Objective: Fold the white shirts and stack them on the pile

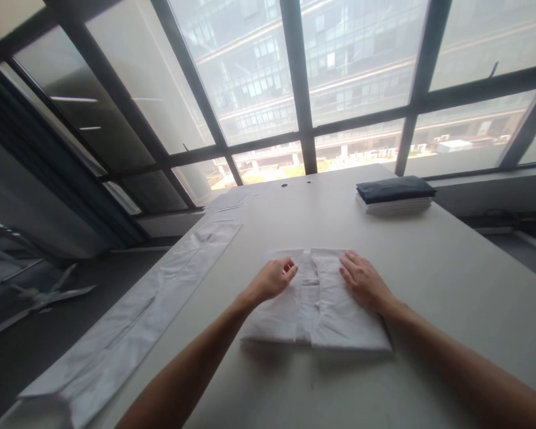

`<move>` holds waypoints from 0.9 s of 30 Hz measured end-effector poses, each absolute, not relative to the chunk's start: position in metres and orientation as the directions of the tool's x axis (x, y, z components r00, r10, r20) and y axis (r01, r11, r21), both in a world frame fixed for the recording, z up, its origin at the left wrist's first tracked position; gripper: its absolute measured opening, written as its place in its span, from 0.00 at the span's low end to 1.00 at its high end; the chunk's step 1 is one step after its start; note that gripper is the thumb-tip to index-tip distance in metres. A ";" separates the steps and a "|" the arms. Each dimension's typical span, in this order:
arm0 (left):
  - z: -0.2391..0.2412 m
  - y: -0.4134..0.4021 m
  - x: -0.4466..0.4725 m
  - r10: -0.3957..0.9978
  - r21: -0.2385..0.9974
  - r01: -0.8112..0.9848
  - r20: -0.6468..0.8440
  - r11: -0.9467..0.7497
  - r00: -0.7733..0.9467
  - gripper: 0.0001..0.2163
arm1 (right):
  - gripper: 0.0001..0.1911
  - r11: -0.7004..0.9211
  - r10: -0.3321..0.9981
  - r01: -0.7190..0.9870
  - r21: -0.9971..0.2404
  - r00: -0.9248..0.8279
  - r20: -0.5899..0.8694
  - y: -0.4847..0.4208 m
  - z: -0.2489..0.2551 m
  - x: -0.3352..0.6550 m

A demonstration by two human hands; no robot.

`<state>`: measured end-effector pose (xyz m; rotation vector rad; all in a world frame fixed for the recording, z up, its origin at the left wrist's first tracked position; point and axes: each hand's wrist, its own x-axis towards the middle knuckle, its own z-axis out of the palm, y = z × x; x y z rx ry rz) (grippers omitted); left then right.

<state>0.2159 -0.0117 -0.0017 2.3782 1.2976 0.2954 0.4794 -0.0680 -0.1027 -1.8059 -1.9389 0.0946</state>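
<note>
A folded white garment (310,310), perhaps a shirt, lies on the white table in front of me. Its two side panels are turned in toward the middle, leaving a narrow strip of cloth between them. On the upper part of the left panel rests my left hand (274,279), loosely curled, with a gap between thumb and forefinger; its other fingertips are partly hidden. My right hand (364,281) lies flat on the right panel near its outer edge, fingers stretched out toward the far corner.
A long white cloth (161,298) runs along the table's left edge, with flat white pieces (227,201) beyond it. At the back right sits a dark folded cloth (395,187) on white folded ones (397,206). Tall windows (250,71) stand behind the table (451,310).
</note>
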 end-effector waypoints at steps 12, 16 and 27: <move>-0.072 0.014 0.216 0.782 0.098 0.776 0.096 -0.623 0.616 0.27 | 0.27 0.098 0.959 0.923 -0.373 0.013 0.283 -0.070 -0.100 0.478; -0.069 0.009 0.216 0.787 0.112 0.779 0.099 -0.617 0.609 0.27 | 0.27 0.094 0.959 0.929 -0.358 0.011 0.282 -0.070 -0.099 0.479; -0.052 -0.012 0.212 0.782 0.191 0.760 0.088 -0.621 0.617 0.27 | 0.27 0.121 0.953 0.930 -0.348 -0.011 0.302 -0.071 -0.102 0.483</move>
